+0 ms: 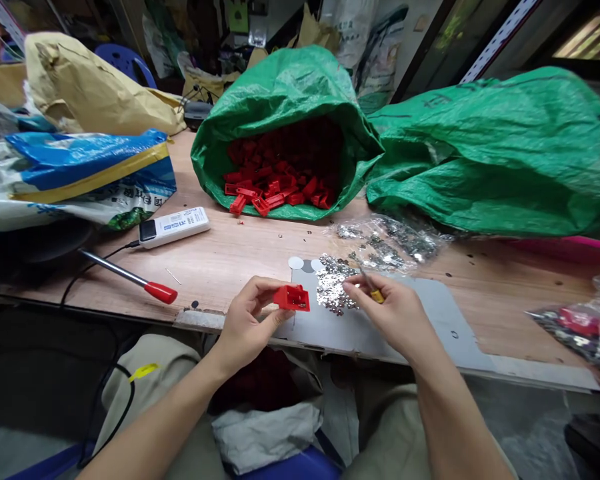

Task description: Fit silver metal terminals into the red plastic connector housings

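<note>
My left hand (247,323) pinches a small red plastic housing (293,298) between thumb and fingers, with its open side toward me and bits of metal inside. Over to the right, my right hand (393,310) is closed around a thin pointed tool with a yellow grip (377,295). The fingertips of that hand are at the edge of a pile of small shiny metal pieces (333,283); whether they also pinch a piece is too small to tell. Under the pile lies a grey mat (430,313) on the table's front edge.
A green sack (285,80) lies open, full of red housings (275,180). Another green sack (500,147) is to its right. A clear bag of metal parts (390,240) sits behind the pile. At left are a white power bank (175,227) and a red-tipped lever (130,277).
</note>
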Demonstrator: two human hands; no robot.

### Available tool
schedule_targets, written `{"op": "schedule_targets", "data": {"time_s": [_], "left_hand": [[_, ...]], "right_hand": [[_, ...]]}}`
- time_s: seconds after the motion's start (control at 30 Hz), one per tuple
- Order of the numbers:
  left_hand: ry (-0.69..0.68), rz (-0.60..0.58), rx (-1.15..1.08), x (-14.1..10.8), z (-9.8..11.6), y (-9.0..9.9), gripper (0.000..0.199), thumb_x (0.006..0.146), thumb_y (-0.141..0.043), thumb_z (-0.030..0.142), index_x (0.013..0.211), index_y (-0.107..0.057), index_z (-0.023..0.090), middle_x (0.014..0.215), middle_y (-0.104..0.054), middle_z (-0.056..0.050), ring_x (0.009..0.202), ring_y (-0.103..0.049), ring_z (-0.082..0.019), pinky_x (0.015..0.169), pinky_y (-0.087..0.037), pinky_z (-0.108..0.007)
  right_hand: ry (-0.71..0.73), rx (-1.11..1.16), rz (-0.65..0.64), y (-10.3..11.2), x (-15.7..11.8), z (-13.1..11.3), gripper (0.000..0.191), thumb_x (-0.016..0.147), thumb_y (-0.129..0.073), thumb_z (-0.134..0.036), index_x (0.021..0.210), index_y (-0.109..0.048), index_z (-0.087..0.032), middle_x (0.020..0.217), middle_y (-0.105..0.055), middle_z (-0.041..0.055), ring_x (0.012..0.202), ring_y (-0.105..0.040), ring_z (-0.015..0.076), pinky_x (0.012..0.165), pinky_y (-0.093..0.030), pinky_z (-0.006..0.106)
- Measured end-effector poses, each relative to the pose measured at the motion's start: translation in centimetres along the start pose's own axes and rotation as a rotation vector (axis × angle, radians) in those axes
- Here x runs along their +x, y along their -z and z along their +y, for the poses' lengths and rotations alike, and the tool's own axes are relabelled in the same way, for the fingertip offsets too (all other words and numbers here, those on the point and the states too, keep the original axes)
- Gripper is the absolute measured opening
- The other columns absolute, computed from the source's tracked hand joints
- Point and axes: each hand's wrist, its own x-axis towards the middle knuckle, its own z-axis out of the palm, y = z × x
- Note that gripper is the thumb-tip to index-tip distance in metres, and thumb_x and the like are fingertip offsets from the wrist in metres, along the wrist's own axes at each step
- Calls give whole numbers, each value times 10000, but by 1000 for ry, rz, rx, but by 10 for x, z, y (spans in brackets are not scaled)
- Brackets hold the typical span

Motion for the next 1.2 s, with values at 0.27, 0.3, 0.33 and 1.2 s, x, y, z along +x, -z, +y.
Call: {"op": "schedule_targets", "data": {"time_s": [0.27,0.3,0.33,1.2], "left_hand": [[-51,-105,188,-5,-6,0,247,894,-700,220,1138,-663,232,1138,-688,-65,1075,-699,-203,952,-610,-349],[-49,-102,192,-5,-7,-1,248,894,-700,219,1139,-661,232,1136,-687,-64,1069,-702,-203,953,-611,-351],[-45,-98,193,-4,-7,-1,249,893,-702,219,1138,-660,233,1135,-687,-62,1065,-704,-201,953,-611,-348],[-35,-69,188,-1,-10,2,304,870,-730,184,1153,-630,235,1107,-709,-27,1023,-735,-151,894,-610,-220]], "right_hand": [[204,-359,-164,-24,-3,4,132,919,-584,-223,894,-712,-205,929,-688,64,831,-650,243,723,-461,333],[206,-365,-183,-25,-3,3,122,921,-587,-211,883,-703,-203,921,-684,61,832,-647,241,729,-460,333],[211,-355,-217,-25,-2,2,112,921,-595,-204,870,-695,-202,912,-681,56,835,-644,237,733,-459,330],[363,-186,-374,-8,-4,4,184,837,-540,-39,836,-639,-195,870,-631,20,796,-596,182,717,-416,275]]}}
